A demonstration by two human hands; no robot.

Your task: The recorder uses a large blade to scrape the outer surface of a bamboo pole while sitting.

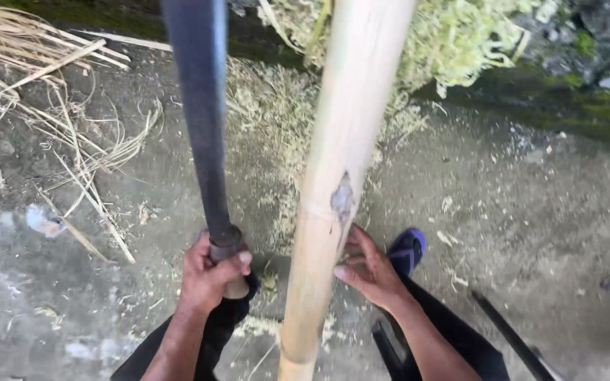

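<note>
Pale yellow-tan bamboo pole (340,162) with a grey-brown scar at its node. Dark blue-grey blade (202,106) on a brown wooden handle (229,264). Blue sandal (407,250); black trousers (453,331). Mottled grey concrete floor (531,233), strewn with cream shavings (453,35) and straw-coloured strips (44,63); green moss (601,106) along the edge.

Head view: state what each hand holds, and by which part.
The left hand grips a long dark blade by its handle end. The right hand rests open against the peeled bamboo pole, below its knot, without closing round it.
</note>
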